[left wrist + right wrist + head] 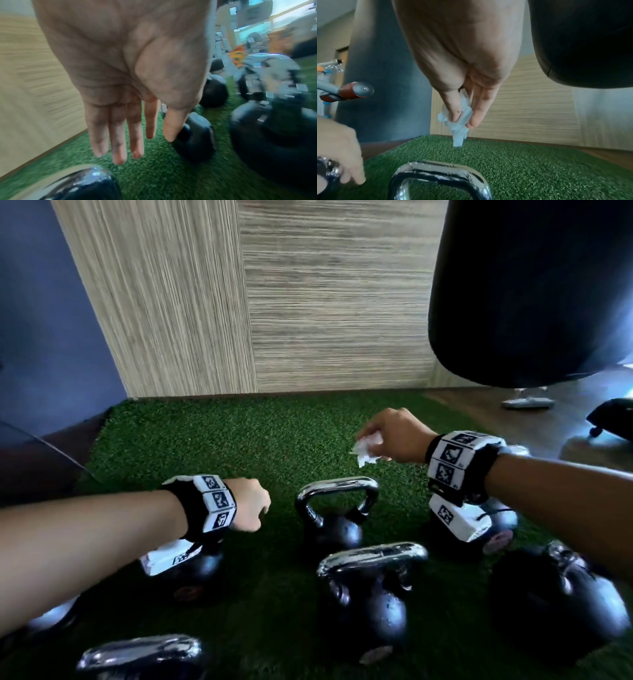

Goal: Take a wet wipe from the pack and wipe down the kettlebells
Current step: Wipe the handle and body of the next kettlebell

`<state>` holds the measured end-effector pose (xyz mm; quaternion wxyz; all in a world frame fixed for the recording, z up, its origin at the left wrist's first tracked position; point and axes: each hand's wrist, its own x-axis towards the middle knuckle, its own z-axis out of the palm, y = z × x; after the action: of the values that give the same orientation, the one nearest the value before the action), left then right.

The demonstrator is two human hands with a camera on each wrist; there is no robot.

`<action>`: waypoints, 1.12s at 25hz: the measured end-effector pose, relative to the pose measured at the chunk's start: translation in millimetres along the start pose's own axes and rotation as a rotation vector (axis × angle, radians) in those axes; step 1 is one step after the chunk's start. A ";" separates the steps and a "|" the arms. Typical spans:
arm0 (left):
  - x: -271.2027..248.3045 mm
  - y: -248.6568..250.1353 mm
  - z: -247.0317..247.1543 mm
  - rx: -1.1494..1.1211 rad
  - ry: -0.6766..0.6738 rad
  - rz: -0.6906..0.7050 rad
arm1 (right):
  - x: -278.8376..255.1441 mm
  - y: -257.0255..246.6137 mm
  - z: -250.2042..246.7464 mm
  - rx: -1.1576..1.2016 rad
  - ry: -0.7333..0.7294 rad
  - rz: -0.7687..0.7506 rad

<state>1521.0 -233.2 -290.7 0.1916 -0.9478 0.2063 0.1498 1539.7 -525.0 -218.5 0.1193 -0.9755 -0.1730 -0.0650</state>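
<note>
Several black kettlebells with chrome handles stand on green turf [239, 440]. One kettlebell [334, 515] stands in the middle, with a second [366, 597] in front of it and a third [555, 604] at the right. My right hand [387, 436] hovers above the turf behind them, thumb and fingers pinching a crumpled white wet wipe [366, 448] [458, 121] that hangs down. My left hand [251, 508] [137, 148] hangs with straight fingers, holding nothing, just above the chrome handle [82, 180] of the left kettlebell [191, 577]. The wipe pack is not in view.
A wood-panelled wall [274, 302] borders the turf at the back. A black punching bag [534, 289] hangs at the upper right, above my right arm. Wooden floor and a chair base [613, 416] lie to the right. A grey and red bar end [351, 90] sticks out at left.
</note>
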 end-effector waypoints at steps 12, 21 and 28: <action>57.6 40.6 16.5 -0.443 0.098 -0.516 | 24.2 24.1 57.6 0.235 -0.026 -0.125; 92.6 54.8 103.5 -1.016 0.022 -0.385 | 27.3 28.0 84.1 0.241 -0.020 -0.137; 120.6 71.5 101.7 -1.116 0.193 -0.330 | 33.1 30.8 98.6 0.131 -0.114 -0.107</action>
<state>1573.0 -290.3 -445.7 -0.3351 -0.9341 -0.0374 0.1171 1589.9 -517.3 -314.5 0.1692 -0.9571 -0.2353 -0.0044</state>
